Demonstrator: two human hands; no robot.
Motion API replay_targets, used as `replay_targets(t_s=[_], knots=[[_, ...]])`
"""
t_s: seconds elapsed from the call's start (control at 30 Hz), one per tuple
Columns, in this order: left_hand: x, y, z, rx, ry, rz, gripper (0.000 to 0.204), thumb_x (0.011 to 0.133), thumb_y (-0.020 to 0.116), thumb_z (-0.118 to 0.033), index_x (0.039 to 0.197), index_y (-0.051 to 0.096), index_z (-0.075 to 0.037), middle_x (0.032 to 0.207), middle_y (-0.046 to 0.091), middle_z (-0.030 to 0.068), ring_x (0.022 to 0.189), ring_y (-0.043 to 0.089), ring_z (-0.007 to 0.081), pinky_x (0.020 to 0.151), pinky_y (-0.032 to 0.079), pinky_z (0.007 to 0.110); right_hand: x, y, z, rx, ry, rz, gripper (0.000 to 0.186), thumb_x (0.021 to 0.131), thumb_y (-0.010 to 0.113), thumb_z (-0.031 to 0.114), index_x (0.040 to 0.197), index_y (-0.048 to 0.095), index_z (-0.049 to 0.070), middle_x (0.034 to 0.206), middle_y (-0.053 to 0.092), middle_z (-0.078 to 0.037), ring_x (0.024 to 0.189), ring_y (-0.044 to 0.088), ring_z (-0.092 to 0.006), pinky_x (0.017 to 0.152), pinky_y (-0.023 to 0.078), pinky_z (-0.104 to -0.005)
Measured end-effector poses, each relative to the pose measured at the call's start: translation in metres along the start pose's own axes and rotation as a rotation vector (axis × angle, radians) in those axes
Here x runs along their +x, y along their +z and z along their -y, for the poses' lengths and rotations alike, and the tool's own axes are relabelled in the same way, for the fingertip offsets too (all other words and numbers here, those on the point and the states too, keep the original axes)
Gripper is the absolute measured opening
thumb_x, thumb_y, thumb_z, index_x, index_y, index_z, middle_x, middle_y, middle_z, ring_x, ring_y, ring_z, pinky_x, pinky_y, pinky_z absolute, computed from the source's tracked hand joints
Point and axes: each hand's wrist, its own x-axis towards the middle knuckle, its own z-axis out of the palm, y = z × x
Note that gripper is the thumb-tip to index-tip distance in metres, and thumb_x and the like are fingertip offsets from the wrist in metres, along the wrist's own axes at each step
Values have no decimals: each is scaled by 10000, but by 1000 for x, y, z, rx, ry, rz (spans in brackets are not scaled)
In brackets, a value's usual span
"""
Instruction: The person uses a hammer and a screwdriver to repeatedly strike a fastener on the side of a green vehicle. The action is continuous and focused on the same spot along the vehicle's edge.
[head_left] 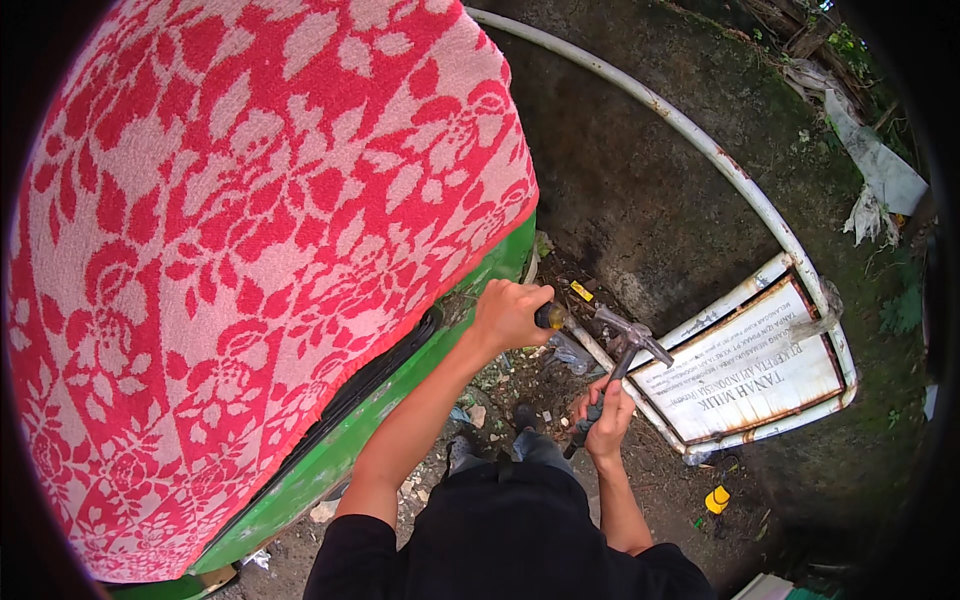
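Note:
My left hand (pixel 507 314) is wrapped round a yellow-and-black tool handle (pixel 549 316). The rounded handle end sticks out on the thumb side, and the rest of that tool is hidden by my fingers. This hand is beside the scuffed green panel (pixel 385 395), close to its far right end. My right hand (pixel 606 417) grips a hammer (pixel 630 350) by its dark handle, lower and further right. The hammer's metal head points up and away from me, a little to the right of the tool handle and apart from it.
A red-and-pink floral towel (pixel 260 230) covers the green body at left. On the right, a rusty white pipe frame (pixel 700 140) curves round a white sign panel (pixel 750 365). Rubble, plastic scraps and a yellow piece (pixel 717 499) litter the dirt ground.

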Motion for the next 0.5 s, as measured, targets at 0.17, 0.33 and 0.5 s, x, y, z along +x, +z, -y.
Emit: replay_targets(t_s=[0.17,0.33,0.5], knots=[[10,-7,-6,59,13,93,256,576,731,-255,678,565,-89,619,621,86,599,626,316,525,471,441,-3,-2,-1,99,19,-25,480,1031,346,415,759,439,31,539,479,-67,424,477,-117,404,386,-245],[15,-2,-3,52,16,251,260,609,732,-274,681,575,-78,545,575,117,584,615,342,525,462,460,-5,2,2,154,69,2,478,1028,340,430,768,420,36,517,454,-69,376,438,-125,367,362,-252],[16,1,-9,125,-28,443,339,648,725,-301,843,554,-83,594,599,153,619,624,375,553,478,480,-10,1,0,217,103,-24,481,1025,342,446,769,403,42,504,429,-69,348,417,-132,338,349,-264]])
